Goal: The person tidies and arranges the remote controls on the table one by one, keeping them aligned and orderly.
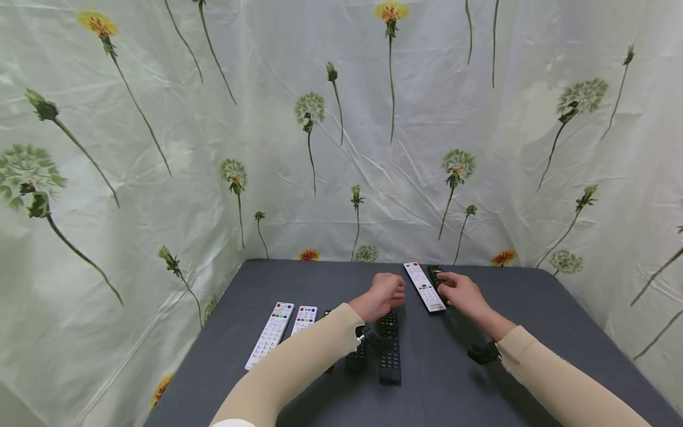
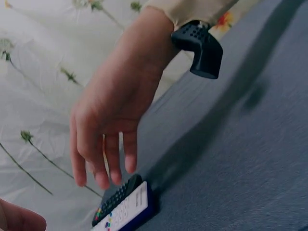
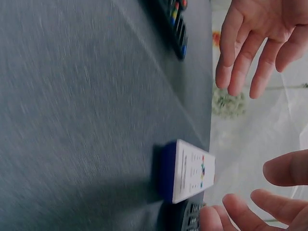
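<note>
My right hand [image 1: 463,296] hovers at a black remote control [image 1: 434,274] near the table's back edge, its fingers loosely bent and the thumb apart from them. Whether a fingertip touches that remote I cannot tell. Directly left of it lies a white remote control [image 1: 424,287] with dark blue sides, best seen in the right wrist view [image 3: 195,173]. My left hand [image 1: 380,296] is in the air over the top end of a long black remote [image 1: 390,359], fingers relaxed, holding nothing. In the left wrist view only part of the left hand [image 2: 21,216] shows.
Two white remotes, one outer [image 1: 270,335] and one shorter [image 1: 305,318], lie on the left of the dark grey table [image 1: 224,367]. Other dark remotes [image 1: 356,361] are partly hidden by the left sleeve [image 1: 304,356]. A flower-patterned curtain [image 1: 341,166] hangs behind the table.
</note>
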A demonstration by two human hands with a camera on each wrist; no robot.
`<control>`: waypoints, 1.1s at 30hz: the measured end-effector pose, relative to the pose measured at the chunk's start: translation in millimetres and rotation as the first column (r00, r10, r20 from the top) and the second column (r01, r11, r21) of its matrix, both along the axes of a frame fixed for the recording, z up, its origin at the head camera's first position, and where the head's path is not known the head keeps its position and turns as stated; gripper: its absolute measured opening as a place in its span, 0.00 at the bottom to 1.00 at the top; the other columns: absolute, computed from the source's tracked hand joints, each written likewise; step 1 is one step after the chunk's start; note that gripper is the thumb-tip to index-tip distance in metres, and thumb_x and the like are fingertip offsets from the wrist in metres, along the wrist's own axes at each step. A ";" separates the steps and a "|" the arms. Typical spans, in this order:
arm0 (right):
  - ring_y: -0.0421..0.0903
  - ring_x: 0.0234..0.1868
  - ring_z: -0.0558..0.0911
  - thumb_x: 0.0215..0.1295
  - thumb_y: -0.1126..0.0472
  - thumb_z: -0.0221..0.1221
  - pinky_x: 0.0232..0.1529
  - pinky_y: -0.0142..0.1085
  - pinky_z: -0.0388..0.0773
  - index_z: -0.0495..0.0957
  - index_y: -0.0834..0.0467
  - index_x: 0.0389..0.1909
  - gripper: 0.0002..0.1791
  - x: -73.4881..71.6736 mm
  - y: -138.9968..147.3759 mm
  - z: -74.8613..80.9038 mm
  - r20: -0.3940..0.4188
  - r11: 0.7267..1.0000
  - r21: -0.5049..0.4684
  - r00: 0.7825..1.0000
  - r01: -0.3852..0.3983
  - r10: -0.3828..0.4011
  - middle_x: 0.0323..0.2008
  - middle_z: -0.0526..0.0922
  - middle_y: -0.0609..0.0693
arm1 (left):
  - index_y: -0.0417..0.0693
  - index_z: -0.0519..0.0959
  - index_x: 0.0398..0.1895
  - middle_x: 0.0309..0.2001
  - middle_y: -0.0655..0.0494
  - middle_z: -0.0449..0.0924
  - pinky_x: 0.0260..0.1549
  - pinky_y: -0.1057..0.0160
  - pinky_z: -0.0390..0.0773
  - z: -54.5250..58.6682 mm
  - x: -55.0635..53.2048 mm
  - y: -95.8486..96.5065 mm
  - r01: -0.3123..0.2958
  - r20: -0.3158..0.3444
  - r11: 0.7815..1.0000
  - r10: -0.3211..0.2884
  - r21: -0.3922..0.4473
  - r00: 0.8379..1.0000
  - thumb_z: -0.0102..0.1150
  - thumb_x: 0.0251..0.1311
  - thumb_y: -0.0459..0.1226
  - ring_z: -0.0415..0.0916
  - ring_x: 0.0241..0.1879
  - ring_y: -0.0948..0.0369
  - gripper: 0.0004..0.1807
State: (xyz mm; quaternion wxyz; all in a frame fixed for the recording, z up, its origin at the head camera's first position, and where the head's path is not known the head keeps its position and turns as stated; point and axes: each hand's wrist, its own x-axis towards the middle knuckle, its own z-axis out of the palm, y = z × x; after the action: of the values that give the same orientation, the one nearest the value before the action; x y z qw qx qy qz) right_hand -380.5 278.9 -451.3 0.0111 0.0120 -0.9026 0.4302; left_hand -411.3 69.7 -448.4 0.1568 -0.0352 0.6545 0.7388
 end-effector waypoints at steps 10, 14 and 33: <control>0.58 0.40 0.82 0.64 0.62 0.59 0.36 0.50 0.78 0.68 0.69 0.68 0.31 -22.4 8.1 -15.1 -0.052 0.961 0.277 0.999 0.029 -0.015 0.48 0.81 0.68 | 0.33 0.71 0.58 0.20 0.52 0.66 0.33 0.53 0.82 -20.9 -16.0 32.5 -0.025 0.087 0.998 0.030 -0.059 0.996 0.54 0.60 0.27 0.74 0.31 0.51 0.21; 0.59 0.41 0.81 0.59 0.62 0.63 0.38 0.52 0.78 0.70 0.68 0.67 0.34 -26.3 9.5 -22.8 -0.076 0.944 0.326 0.997 0.045 -0.021 0.47 0.82 0.67 | 0.34 0.71 0.53 0.21 0.52 0.65 0.38 0.50 0.83 -24.1 -13.7 41.3 -0.070 0.106 0.996 0.075 -0.054 0.992 0.53 0.60 0.28 0.75 0.34 0.49 0.16; 0.60 0.43 0.81 0.53 0.62 0.72 0.42 0.54 0.77 0.74 0.65 0.64 0.36 -32.2 8.7 -33.6 -0.150 0.943 0.329 0.989 0.046 0.004 0.45 0.82 0.64 | 0.34 0.69 0.57 0.48 0.33 0.73 0.50 0.45 0.81 -23.7 -14.9 55.7 -0.073 0.148 0.997 0.066 0.039 0.987 0.57 0.59 0.30 0.77 0.47 0.42 0.22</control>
State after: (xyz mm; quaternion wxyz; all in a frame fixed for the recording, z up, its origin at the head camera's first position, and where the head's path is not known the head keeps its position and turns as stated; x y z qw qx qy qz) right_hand -412.7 287.6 -484.9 0.0807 0.0363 -0.9588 0.2700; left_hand -426.2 125.4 -472.1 0.1792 -0.1089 0.6232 0.7534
